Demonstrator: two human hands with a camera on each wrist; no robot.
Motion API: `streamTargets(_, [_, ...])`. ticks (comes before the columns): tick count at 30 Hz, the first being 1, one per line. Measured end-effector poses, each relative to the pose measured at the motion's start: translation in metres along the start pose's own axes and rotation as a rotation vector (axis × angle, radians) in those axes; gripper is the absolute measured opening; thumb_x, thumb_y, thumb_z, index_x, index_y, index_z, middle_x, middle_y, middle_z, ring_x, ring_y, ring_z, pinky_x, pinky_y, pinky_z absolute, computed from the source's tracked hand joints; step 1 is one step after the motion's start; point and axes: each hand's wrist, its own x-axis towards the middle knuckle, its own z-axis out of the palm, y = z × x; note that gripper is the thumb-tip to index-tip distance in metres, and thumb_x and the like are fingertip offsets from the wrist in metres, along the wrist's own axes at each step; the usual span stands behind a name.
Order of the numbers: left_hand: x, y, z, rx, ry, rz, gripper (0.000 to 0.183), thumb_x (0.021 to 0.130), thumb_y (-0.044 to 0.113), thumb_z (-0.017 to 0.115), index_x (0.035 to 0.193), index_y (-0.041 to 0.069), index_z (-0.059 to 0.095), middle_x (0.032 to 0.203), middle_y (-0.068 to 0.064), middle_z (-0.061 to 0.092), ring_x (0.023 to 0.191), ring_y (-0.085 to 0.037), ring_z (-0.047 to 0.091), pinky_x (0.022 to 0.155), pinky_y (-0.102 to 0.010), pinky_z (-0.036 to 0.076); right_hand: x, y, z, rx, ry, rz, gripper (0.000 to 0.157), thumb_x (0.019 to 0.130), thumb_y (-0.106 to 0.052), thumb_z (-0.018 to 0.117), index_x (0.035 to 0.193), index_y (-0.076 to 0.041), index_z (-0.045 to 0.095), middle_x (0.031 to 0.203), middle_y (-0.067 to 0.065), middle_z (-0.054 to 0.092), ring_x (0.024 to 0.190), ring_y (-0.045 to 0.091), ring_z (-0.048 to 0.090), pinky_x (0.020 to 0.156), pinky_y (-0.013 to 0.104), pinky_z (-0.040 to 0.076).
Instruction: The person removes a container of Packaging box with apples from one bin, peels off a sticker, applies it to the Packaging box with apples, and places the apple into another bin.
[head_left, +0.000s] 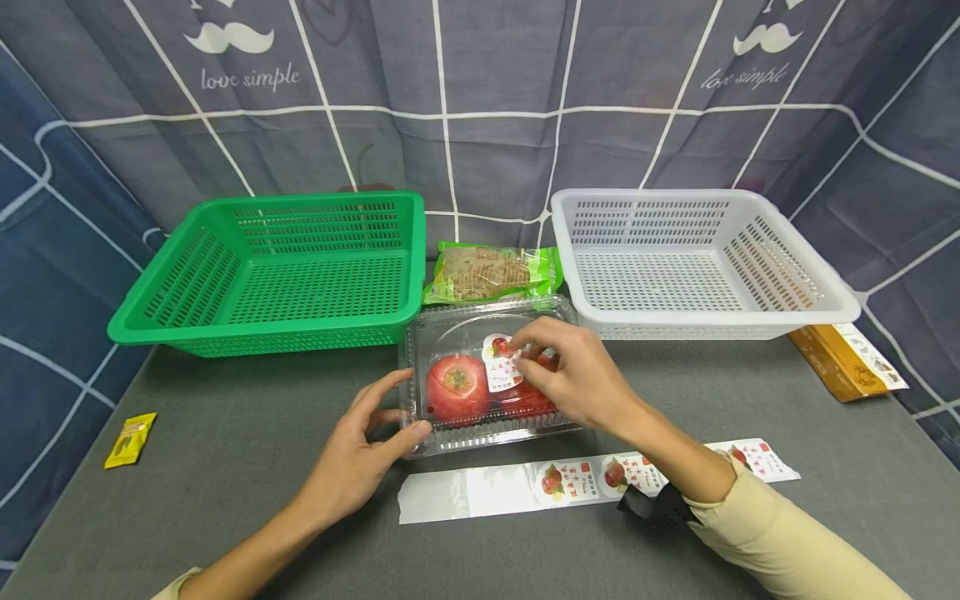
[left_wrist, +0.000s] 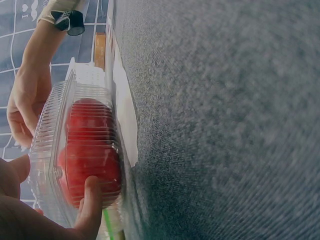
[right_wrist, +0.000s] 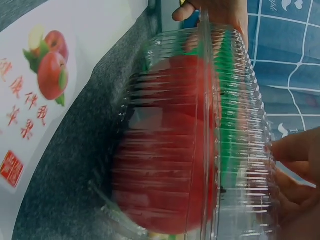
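A clear plastic clamshell box [head_left: 442,442] with red apples [head_left: 456,387] inside lies closed on the table. My left hand [head_left: 352,454] holds its near left corner, with the thumb on the front edge and fingers along the left side; one finger [left_wrist: 92,192] presses the ribbed wall in the left wrist view. Over the lid, my right hand [head_left: 581,371] pinches the right edge of a white apple sticker [head_left: 498,367], which lies against the lid. How firmly the sticker adheres cannot be told. A strip of backing paper with apple stickers [head_left: 502,490] lies in front, partly under the right forearm.
A green basket [head_left: 300,329] stands at back left, a white basket [head_left: 712,321] at back right. Between them lies a green-edged food packet [head_left: 487,275]. A brown box [head_left: 847,367] sits at the right, partly beneath the white basket's rim, and a small yellow sachet [head_left: 131,440] at left.
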Motion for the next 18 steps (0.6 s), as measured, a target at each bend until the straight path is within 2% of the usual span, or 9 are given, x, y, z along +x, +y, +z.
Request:
streamTargets(4, [0.0005,0.0001,0.0003,0.001,0.002,-0.002,0.066,0.09,0.027,0.075,0.147,0.022,0.044,0.144,-0.009,0.04,0.116,-0.032,0.056,0.076,-0.037,0.053,-0.0021,0.0028,-0.0002,-0.09,-0.064,-0.033,0.017,0.084,0.004,0.073,0.097,-0.005,0.074,0.093,-0.001,0.069,0.082,0.013,0.061,0.074,0.031,0.053])
streamTargets(10, [0.0006,0.0009,0.0009,-0.013,-0.002,-0.001,0.065,0.09,0.027,0.075,0.147,0.023,0.045,0.144,-0.008,0.04,0.115,-0.03,0.057,0.074,-0.035,0.054,-0.0014,0.0067,0.0012,-0.221,-0.123,-0.092,0.014,0.085,-0.001,0.073,0.095,-0.011,0.075,0.104,-0.003,0.068,0.101,0.016,0.057,0.089,0.039,0.046])
streamTargets(15, [0.0005,0.0007,0.0013,-0.022,-0.004,0.001,0.064,0.09,0.026,0.075,0.146,0.024,0.045,0.143,-0.009,0.041,0.115,-0.031,0.057,0.074,-0.035,0.054,-0.0008,0.0072,0.001,-0.261,-0.167,-0.137,0.016,0.088,-0.001,0.07,0.101,-0.008,0.076,0.114,0.002,0.067,0.109,0.023,0.055,0.095,0.044,0.043])
streamTargets(18, [0.0008,0.0005,0.0016,-0.025,-0.004,-0.006,0.064,0.09,0.026,0.075,0.146,0.025,0.045,0.144,-0.009,0.04,0.115,-0.031,0.057,0.074,-0.035,0.055,-0.0009,0.009,0.0028,-0.314,-0.19,-0.167,0.02,0.093,-0.004,0.066,0.11,-0.007,0.075,0.122,0.005,0.065,0.113,0.027,0.053,0.097,0.046,0.043])
